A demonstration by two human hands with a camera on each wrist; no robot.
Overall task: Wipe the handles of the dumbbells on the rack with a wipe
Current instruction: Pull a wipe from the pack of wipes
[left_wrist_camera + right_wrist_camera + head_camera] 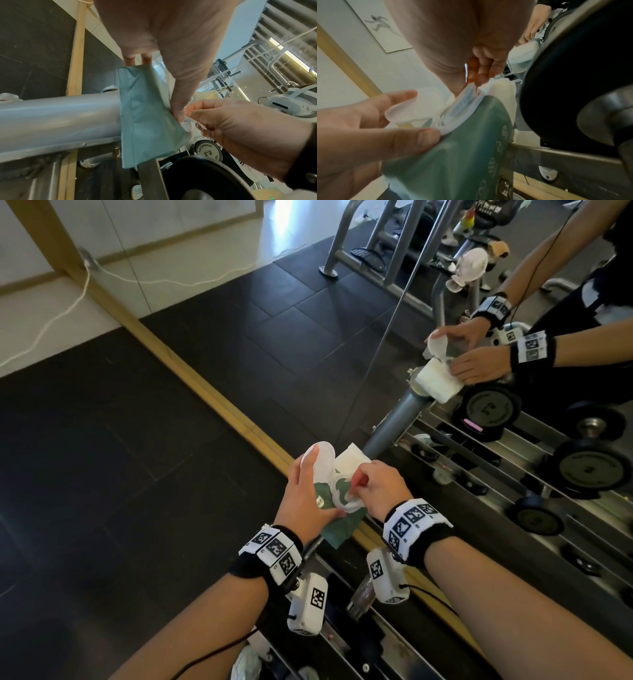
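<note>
A green wipe pack (pixel 337 527) rests on the rack's grey top tube (pixel 60 117). My left hand (pixel 318 487) grips the pack, with the thumb on its white opening ring and the fingers behind the round white lid (pixel 322 460), which is flipped open. My right hand (pixel 358 482) pinches a white strip (pixel 467 97) sticking up out of the opening. I cannot tell whether it is a wipe or a seal. The right wrist view shows the pack (pixel 453 155) and a black dumbbell plate (pixel 573 81) close beside it. Another black plate (pixel 205 178) lies below my right hand (pixel 197 115).
A wall mirror behind a wooden strip (pixel 219 402) reflects my hands, the rack and several black dumbbells (pixel 489 412). The rack's steel rails (pixel 342 621) run under my wrists. Black rubber floor (pixel 120 474) lies to the left. A white cable (pixel 68 306) trails along the wall.
</note>
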